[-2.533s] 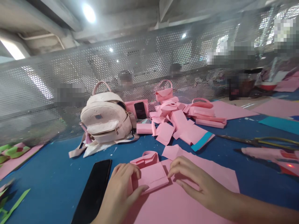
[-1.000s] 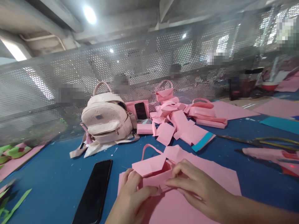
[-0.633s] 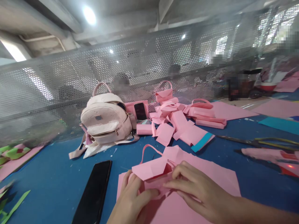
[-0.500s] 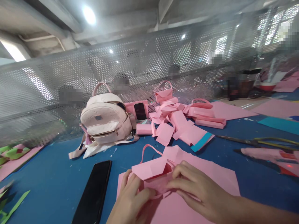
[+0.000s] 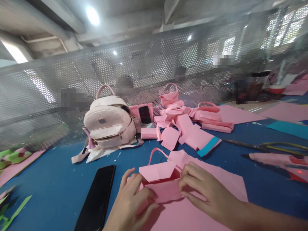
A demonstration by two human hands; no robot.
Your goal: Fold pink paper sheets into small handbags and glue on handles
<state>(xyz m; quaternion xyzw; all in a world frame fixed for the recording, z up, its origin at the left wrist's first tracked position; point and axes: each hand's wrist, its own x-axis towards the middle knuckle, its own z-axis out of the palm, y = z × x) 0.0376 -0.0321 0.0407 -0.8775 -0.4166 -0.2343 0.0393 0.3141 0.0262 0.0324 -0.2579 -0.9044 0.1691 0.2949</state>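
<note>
A small pink paper handbag [image 5: 161,179] with a thin loop handle and a raised flap stands on a large pink paper sheet [image 5: 192,215] on the blue table. My left hand [image 5: 134,202] grips its left side, fingers curled against the front panel. My right hand [image 5: 207,192] pinches its right side, fingertips pressed on the front. The bag's mouth is open, showing a darker inside.
A black phone [image 5: 97,199] lies left of my hands. Behind are a pale pink backpack [image 5: 109,123] and a heap of pink paper bags and scraps [image 5: 187,123]. Scissors [image 5: 267,147] and a pink glue gun [image 5: 279,160] lie at right. A perforated metal screen [image 5: 72,83] backs the table.
The paper bag, flat under my hands 2.5 s ago, has been raised with its flap and handle up. Since half a second ago both hands have shifted slightly on its front.
</note>
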